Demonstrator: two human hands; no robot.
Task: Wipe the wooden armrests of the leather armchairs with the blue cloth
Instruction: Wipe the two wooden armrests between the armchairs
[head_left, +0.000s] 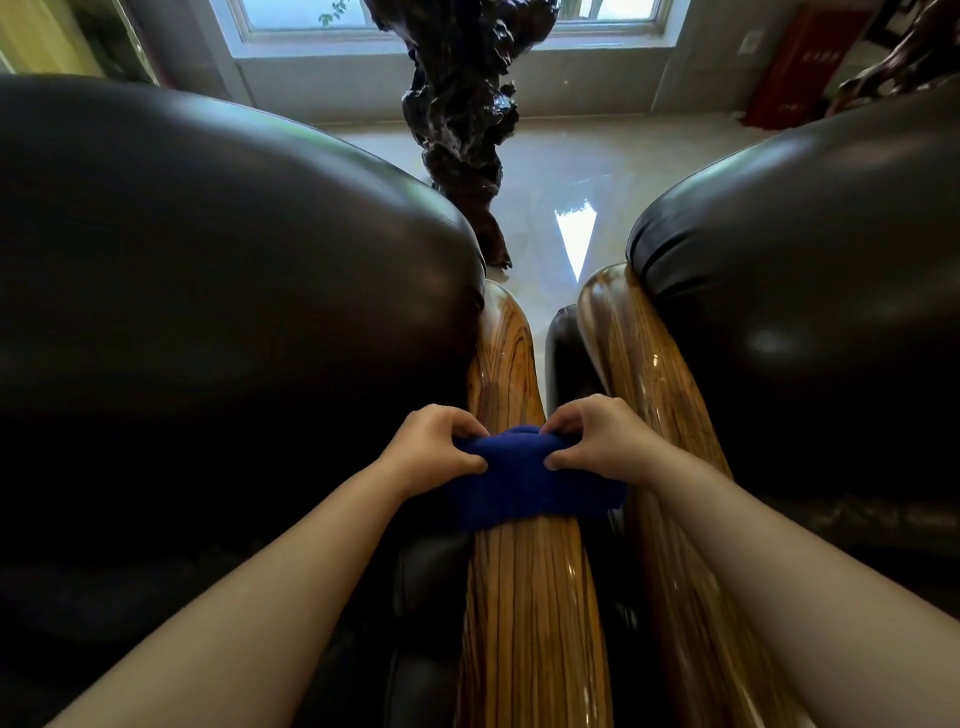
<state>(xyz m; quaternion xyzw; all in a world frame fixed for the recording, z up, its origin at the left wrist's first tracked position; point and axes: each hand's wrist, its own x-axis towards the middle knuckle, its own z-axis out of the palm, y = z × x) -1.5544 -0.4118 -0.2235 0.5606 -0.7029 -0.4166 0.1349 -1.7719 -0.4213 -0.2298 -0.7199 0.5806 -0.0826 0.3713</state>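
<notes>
A dark blue cloth (524, 483) lies draped across the glossy striped wooden armrest (524, 613) of the left black leather armchair (208, 312). My left hand (431, 452) pinches the cloth's left end and my right hand (597, 441) pinches its right end, both over the armrest's middle. A second wooden armrest (654, 395) runs alongside on the right, belonging to the right leather armchair (810, 291). A narrow gap separates the two armrests.
A dark gnarled root sculpture (462, 124) stands on the shiny tiled floor (571, 171) beyond the chairs, under a window (447, 21). A red cabinet (800, 62) stands against the wall at the far right.
</notes>
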